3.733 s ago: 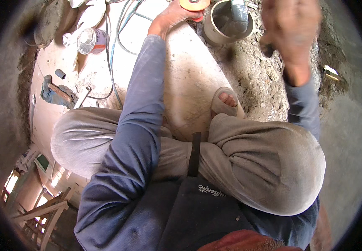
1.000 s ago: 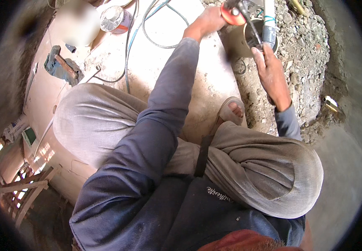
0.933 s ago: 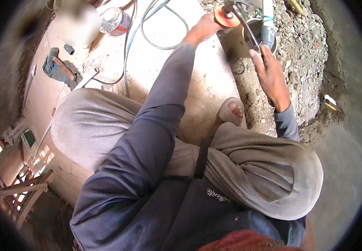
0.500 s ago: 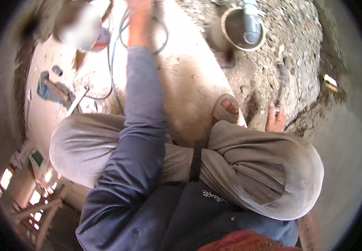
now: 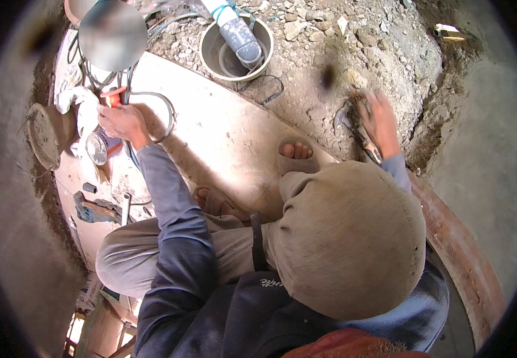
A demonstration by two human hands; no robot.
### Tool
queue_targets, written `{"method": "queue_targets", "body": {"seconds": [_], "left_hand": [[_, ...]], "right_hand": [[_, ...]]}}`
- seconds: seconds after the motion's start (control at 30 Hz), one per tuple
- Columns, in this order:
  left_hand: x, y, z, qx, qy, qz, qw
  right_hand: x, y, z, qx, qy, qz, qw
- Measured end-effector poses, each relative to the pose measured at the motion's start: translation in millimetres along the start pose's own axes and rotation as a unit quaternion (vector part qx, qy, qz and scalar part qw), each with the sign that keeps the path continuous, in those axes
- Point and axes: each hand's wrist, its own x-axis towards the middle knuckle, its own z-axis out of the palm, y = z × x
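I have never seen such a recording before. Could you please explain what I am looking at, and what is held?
There is no machine: these are a person's two bare hands. The view comes from a fisheye camera on the person's head, looking down, so straight edges bend. The left hand holds a red-orange tool over a pale board, on which are a can and a short grey pipe piece. The right hand is at a hammer on the rubble; whether it grips it is unclear. A grey pipe elbow reaches into a bucket.

A dark hammer (image 5: 364, 142) lies aslant on the rubble (image 5: 411, 95); the orange-red, round-disced tool (image 5: 113, 99) is left of it.
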Motion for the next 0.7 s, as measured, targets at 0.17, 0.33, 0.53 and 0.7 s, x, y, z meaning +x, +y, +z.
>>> {"method": "queue_targets", "body": {"seconds": [0.17, 0.33, 0.53, 0.7], "left_hand": [[-28, 51, 0, -0.082, -0.034, 0.071, 0.994], [-58, 62, 10, -0.091, -0.165, -0.009, 0.982], [-57, 58, 17, -0.095, -0.102, 0.021, 0.99], [-57, 53, 18, -0.081, -0.102, 0.013, 0.991]], "right_hand": [[167, -34, 74, -0.002, 0.04, -0.168, 0.985], [231, -79, 134, -0.169, 0.023, -0.217, 0.961], [229, -48, 148, -0.207, 0.084, -0.286, 0.932], [233, -49, 126, -0.149, 0.069, -0.191, 0.968]]}}
